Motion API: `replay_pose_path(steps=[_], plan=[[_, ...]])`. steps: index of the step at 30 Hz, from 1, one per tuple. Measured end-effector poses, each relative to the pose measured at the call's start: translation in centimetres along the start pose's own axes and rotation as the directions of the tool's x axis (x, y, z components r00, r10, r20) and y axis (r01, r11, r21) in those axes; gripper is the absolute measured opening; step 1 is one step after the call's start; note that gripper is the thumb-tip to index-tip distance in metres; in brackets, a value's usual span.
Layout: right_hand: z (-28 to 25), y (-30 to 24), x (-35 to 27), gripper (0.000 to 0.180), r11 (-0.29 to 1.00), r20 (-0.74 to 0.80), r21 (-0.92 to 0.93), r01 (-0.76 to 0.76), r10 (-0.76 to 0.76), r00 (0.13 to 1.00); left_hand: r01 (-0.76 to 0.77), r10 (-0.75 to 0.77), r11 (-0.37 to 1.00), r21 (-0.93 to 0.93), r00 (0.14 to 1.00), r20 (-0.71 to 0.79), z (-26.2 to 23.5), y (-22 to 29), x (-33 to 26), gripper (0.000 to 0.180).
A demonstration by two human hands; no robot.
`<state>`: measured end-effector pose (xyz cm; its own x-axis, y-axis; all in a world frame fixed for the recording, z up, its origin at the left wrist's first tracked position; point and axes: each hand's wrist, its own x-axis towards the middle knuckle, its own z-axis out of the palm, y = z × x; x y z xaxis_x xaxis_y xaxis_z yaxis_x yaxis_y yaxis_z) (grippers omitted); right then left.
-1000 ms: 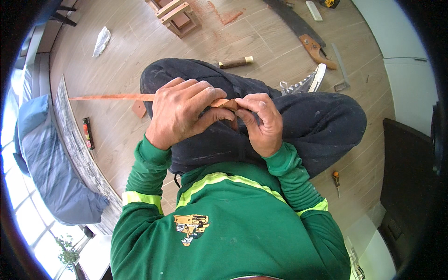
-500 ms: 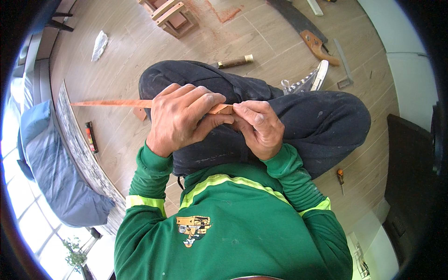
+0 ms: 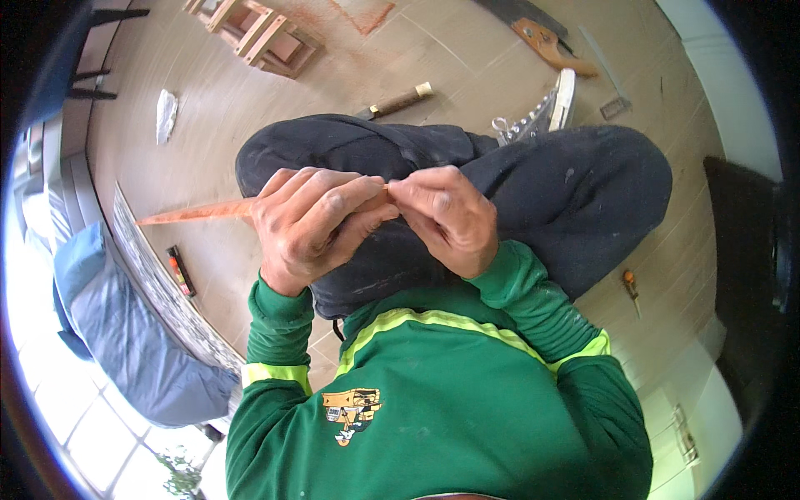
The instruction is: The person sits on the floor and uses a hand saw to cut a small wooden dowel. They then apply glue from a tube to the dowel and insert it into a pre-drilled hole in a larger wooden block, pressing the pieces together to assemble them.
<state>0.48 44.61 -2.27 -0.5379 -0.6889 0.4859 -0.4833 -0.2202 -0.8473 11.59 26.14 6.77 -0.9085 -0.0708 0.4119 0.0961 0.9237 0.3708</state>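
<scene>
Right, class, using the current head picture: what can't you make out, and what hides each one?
- Head view: part of the reddish strip, covered by the left hand.
- Head view: the right hand's exact contact, covered by its own fingers.
- Head view: the handsaw's blade end, cut off by the top edge.
- Head view: the wooden frame's far part, likewise cut off.

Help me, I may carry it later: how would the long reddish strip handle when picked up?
Probably stiff: the reddish strip juts straight out beyond the left hand. Likely light for its length, since it looks slim. Being so long, it may dip if held at one end.
</scene>
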Motion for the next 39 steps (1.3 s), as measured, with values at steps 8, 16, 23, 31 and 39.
replay_pose_path(steps=[8, 16, 23, 31, 39], plan=[[0.3, 2.0, -1.5, 0.045, 0.89, 0.074, 0.231, -0.393, 0.387, 0.919, 0.051, -0.052, 0.999, 0.019, 0.999, 0.007, 0.6, -0.1, -1.2, 0.04], [0.5, 1.7, -1.4, 0.032, 0.864, 0.099, 0.356, -0.357, 0.345, 0.933, 0.056, -0.057, 0.998, 0.034, 0.998, 0.01, 0.7, -0.2, -1.4, 0.034], [0.8, 2.2, -1.5, 0.026, 0.891, 0.073, 0.315, -0.327, 0.321, 0.944, 0.038, -0.038, 0.999, 0.02, 0.999, 0.003, 0.7, -0.4, -1.4, 0.035], [0.7, 2.0, -1.1, 0.024, 0.901, 0.058, 0.289, -0.324, 0.322, 0.945, 0.096, -0.097, 0.995, 0.038, 0.995, 0.037, 0.4, 0.3, -0.9, 0.038], [0.5, 1.7, -0.3, 0.024, 0.914, 0.059, 0.241, -0.325, 0.321, 0.945, 0.202, -0.208, 0.975, 0.091, 0.976, 0.069, -0.4, 1.7, 0.0, 0.04]])
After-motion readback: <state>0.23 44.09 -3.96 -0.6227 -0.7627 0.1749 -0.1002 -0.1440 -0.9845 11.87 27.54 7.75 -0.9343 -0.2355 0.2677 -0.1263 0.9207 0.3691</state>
